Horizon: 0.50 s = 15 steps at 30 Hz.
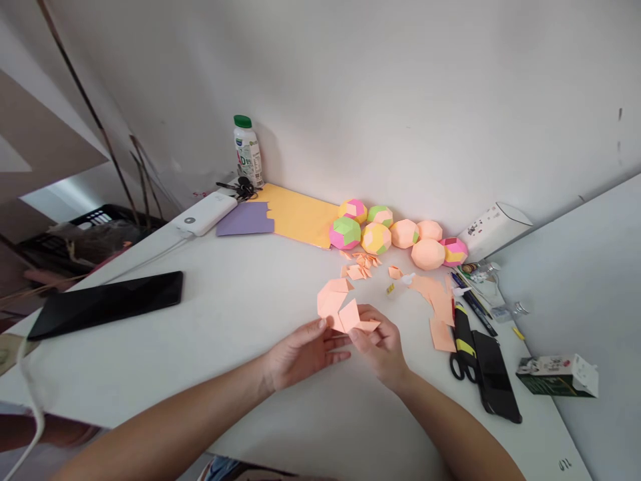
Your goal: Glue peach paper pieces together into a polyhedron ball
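Both my hands meet over the middle of the white table point(240, 314). My left hand point(300, 351) pinches the lower left of a folded peach paper assembly point(336, 304) with thumb and fingers. My right hand point(383, 344) is closed on the same assembly at its right flap. Loose folded peach paper units point(360, 266) lie just beyond, and flat peach paper squares point(438, 307) lie to the right.
Several finished paper balls point(380, 235) line the wall. An orange sheet point(300, 214), purple sheet point(245, 219), white power bank point(205, 212), keys and bottle point(248, 150) stand at the back left. A black tablet point(107, 302) lies left; scissors point(463, 344), black phone point(493, 384), pens and small boxes lie right.
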### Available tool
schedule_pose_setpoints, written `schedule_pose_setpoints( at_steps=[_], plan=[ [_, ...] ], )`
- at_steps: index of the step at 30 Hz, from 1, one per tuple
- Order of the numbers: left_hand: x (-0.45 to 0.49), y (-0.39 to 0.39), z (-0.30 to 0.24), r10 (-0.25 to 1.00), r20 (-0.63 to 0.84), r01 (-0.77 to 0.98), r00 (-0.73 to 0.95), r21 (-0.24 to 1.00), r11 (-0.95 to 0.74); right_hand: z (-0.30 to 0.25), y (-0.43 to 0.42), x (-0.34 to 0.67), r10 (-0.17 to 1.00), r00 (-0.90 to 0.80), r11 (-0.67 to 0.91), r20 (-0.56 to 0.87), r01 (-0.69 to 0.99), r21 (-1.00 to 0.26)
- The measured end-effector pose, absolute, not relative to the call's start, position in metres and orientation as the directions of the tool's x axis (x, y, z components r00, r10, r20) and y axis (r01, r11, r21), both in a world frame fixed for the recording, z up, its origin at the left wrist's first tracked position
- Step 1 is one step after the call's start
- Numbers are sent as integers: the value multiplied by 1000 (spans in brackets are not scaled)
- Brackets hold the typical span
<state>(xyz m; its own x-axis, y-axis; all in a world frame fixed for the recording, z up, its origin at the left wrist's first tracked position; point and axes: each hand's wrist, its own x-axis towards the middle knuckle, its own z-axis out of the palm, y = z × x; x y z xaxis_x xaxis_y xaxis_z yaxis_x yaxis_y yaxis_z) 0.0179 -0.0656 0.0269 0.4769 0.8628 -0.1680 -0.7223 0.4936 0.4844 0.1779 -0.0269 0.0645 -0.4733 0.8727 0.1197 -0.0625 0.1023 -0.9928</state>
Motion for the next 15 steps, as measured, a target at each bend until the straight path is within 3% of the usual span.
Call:
schedule_pose_setpoints(
  at_steps=[7,15],
  plan=[
    [13,-59,36,941,-198,-763,274,551,338,62,-26,175,828,-555,-28,-82,105,-994],
    [13,-60,42,954,-130,-712,272,639,290,64,-23,176,772,-618,-161,-148,36,-986]
  ],
)
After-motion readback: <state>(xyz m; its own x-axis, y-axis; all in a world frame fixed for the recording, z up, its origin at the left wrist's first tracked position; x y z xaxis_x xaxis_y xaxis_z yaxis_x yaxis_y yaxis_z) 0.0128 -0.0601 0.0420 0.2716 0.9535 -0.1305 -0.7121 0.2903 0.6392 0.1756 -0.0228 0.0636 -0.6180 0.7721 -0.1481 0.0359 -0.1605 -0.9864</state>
